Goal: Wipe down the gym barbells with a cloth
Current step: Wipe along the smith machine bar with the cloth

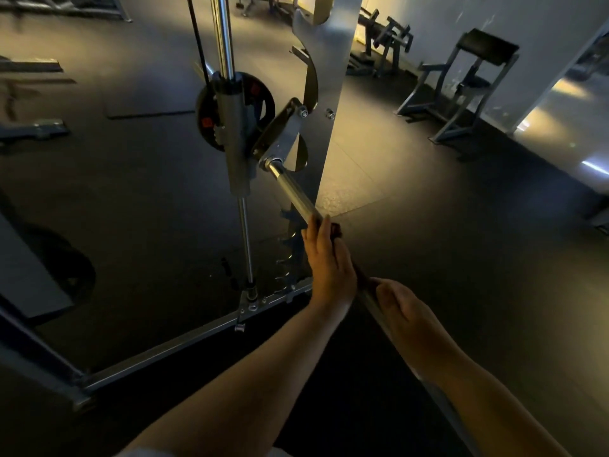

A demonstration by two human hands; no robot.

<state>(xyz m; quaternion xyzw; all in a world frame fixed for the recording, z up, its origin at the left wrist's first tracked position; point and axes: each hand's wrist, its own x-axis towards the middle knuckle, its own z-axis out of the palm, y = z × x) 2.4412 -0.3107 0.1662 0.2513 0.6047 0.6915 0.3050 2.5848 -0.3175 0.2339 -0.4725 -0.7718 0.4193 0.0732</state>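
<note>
Nearest the camera, the right hand (407, 313) curls its grip round the bare barbell (291, 191) and steadies it. The bar runs on under the forearm towards the lower right of the view.

Just beyond, the left hand (329, 262) is wrapped round the bar with the dark cloth (336, 231) bunched inside its grip. Only a corner of cloth shows past the fingertips, with a strip more between the two hands.

Ahead of the left hand lies a short bright stretch of bar. It ends at the collar, where a pivoting hook (280, 130) ties the bar to the machine's upright (329, 77).

- **Pinched fingers:** a firm stroke carried too far would likely drive the fingertips into the collar or the hook.
- **Bar coming loose:** I judge this the more serious risk. The bar seems to hang by that hook on the upright's notches, and a twisting wipe, or the right hand turning the bar, might roll it off its catch. A weight plate (263, 94) sits on the far end behind the guide rod (222, 34), so a freed bar would come down heavily towards the floor (428, 225).
- **Lost cloth:** so little of it shows that it could slide out of the grip halfway along a stroke.
- **Missed patches:** in this dim light, smears on the metal would be easy to overlook.
</note>
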